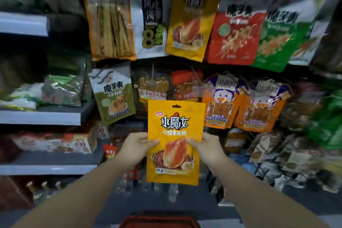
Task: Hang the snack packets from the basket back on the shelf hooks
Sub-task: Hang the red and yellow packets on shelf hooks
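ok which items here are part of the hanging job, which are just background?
Job: yellow packet, gripped by left hand and right hand; matching hung packet; red basket.
Background: white shelves, green packet, orange packets.

Inside a grocery shop's snack aisle — rows of printed snack packets (187, 22) hanging from display hooks, stocked white-edged shelves (39, 116) to the left, and the red rim of a shopping basket (159, 221) below.
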Motion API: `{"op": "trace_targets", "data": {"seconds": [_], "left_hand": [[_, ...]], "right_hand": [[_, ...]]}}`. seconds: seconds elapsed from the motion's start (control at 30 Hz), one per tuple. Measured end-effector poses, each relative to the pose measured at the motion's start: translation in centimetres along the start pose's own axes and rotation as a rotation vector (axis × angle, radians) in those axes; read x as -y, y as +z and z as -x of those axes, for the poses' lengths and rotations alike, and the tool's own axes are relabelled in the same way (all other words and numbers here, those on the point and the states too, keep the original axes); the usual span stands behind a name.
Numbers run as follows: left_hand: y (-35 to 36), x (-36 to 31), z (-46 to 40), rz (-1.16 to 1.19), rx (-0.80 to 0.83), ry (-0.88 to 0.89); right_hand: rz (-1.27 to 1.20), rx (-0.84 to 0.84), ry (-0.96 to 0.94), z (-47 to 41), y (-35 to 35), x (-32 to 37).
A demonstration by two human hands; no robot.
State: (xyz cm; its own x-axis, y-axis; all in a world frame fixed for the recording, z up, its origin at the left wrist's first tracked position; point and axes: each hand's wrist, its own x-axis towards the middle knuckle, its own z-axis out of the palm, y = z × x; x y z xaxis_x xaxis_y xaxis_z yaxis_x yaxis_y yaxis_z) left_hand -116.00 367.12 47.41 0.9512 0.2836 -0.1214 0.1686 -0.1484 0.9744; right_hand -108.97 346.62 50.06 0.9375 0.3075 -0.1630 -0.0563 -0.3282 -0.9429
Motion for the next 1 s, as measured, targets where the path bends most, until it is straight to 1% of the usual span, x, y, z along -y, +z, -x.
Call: {"op": "trace_targets", "data": {"seconds": [0.13,0.23,0.33,0.5,0.6,0.7,0.87,1.0], "left_hand": [[-1.1,-7.2,-0.1,-0.033,0.030,0.096],[-1.6,-11.8,0.3,-0.083,0.044,0.167],[-2.2,-15.7,0.4,-0.082,0.058,0.208],[-3.0,-21.4,1.0,-0.168,-0.027,0.326],[-3.2,-23.7,0.6,-0.214,-0.052,0.366],[-2.7,-25.4,-0.8,-0.233,-0.113,0.391],[-0.7,-27.0,-4.3,-0.259,-0.176,0.435],[0.7,-27.8,-7.3,-0.331,-0.189,0.550]], "right_hand": [[-0.030,-0.055,-0.125,1.3,-2.7,6.0],[-0.039,-0.106,-0.158,2.0,-4.2,9.6],[-0.023,-0.172,-0.211,2.3,-5.1,13.0],[0.012,-0.250,-0.312,3.0,-6.6,18.0],[-0.008,-0.278,-0.352,2.8,-7.1,19.7],[-0.056,-0.312,-0.348,1.6,-7.7,21.0],[-0.048,-0.386,-0.390,-3.1,-9.4,21.8],[0.105,-0.405,-0.473,-6.6,-10.6,22.4]]}}
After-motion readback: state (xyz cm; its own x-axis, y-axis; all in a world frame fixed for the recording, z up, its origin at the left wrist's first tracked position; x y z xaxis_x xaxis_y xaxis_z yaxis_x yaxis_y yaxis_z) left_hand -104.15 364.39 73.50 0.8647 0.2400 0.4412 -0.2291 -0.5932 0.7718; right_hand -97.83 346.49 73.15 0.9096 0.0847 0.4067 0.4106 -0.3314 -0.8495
